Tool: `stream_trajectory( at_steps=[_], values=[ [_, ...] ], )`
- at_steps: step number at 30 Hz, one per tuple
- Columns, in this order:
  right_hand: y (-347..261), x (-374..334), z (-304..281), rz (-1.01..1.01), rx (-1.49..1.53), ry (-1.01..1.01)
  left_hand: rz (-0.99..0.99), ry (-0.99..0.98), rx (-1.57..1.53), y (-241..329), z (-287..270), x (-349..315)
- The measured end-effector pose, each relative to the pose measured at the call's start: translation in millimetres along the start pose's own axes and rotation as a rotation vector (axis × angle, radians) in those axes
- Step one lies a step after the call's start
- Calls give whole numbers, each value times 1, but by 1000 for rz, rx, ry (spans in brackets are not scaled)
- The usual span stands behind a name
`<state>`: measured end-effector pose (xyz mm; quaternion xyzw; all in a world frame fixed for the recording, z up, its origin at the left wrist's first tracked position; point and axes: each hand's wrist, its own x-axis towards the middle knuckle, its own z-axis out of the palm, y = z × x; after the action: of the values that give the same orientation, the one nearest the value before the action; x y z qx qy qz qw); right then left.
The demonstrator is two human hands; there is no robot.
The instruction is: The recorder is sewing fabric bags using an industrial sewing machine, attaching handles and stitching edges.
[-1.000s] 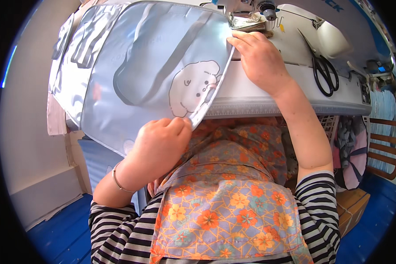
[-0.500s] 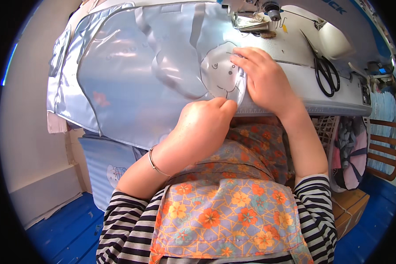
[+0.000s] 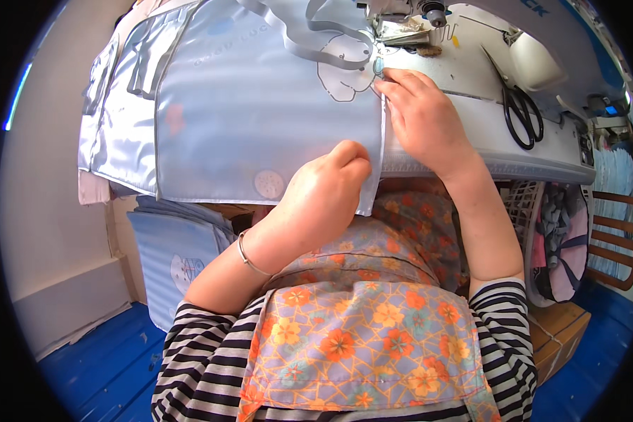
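A light blue, shiny fabric panel (image 3: pixel 218 155) lies over the machine bed, with a printed white cartoon animal (image 3: pixel 341 81) near its right edge. Grey straps (image 3: pixel 295 46) loop loosely across its top. My right hand (image 3: pixel 429 119) pinches the panel's right edge beside the print, where a small pale blue piece (image 3: pixel 379 65) shows at the fingertips. Closer to me, my left hand (image 3: pixel 327 186) is closed over the lower right part of the panel. Its thumb and whatever it may grip are hidden beneath the curled fingers.
A sewing machine head (image 3: pixel 429 10) stands at the top, a small stack of pieces (image 3: pixel 404 35) beside it. Black scissors (image 3: pixel 519 116) lie on the right of the bed. Folded blue panels (image 3: pixel 176 246) hang at lower left; a white basket (image 3: pixel 524 204) stands below right.
The panel's near right part, folded up before, now lies flat with its edge straight. The straps have shifted up and right across the print. Both hands stay in nearly the same places.
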<state>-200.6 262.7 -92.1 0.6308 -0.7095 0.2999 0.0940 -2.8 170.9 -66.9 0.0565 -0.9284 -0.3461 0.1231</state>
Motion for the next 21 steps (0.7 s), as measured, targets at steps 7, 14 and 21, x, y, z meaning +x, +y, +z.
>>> stream_trajectory(
  at_steps=[7, 14, 21],
  values=[
    [-28, -19, -6, -37, 80, -98, 208, -45, 174, 7, -12, -14],
    [-33, -25, -16, -10, 115, -95, 323, 72, 390, -17, -9, -34],
    [-43, -40, -31, 7, 141, -145, 251, 157, 342, -3, 4, -20]
  ],
)
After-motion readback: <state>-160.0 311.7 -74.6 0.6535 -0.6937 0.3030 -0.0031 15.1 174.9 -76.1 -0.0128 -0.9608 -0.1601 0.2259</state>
